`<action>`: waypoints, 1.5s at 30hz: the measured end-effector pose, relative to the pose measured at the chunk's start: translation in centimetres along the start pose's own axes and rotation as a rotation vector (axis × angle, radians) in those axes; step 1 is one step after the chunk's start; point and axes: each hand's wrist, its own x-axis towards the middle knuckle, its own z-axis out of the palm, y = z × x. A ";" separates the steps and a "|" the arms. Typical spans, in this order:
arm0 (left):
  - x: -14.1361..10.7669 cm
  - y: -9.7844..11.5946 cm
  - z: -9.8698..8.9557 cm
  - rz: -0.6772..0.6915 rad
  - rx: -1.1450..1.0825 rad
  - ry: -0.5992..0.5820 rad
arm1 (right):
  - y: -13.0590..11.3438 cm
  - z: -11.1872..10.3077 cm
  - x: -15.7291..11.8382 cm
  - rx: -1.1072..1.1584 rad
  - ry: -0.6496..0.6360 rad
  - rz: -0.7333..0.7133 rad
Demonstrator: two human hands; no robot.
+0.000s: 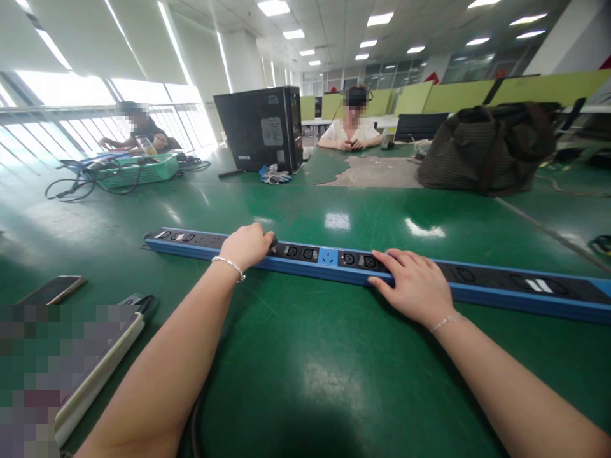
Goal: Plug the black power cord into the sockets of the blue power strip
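Observation:
A long blue-and-black power strip (327, 257) lies across the green table, its sockets facing up. At its left part, my left hand (247, 247) is closed over the top with a small black plug (273, 243) at the fingertips; most of the plug is hidden by the hand. A black cable (195, 420) runs down beside my left forearm, and where its upper end goes is hidden. Right of the middle, my right hand (415, 284) grips the strip, fingers on the top face and thumb against the front side.
Left of me lie a phone (52, 289) and a pale-edged flat object (102, 375), partly blurred out. Farther back are a green basket (157, 170) with cables, a black computer tower (258, 130), gloves (275, 175) and a dark bag (487, 149). Two people sit beyond.

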 end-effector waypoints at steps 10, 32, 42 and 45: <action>-0.6 0.7 0.0 -0.054 0.041 0.055 | 0.0 0.1 0.0 0.000 0.003 0.003; 0.8 -1.8 0.1 0.041 -0.230 -0.107 | -0.1 -0.1 0.0 0.015 -0.004 0.007; 0.3 -0.9 -0.4 -0.027 -0.201 -0.111 | -0.1 -0.1 0.0 0.025 -0.006 0.011; 0.1 -0.6 -0.6 -0.039 -0.199 -0.126 | -0.1 -0.1 0.0 0.031 0.001 0.004</action>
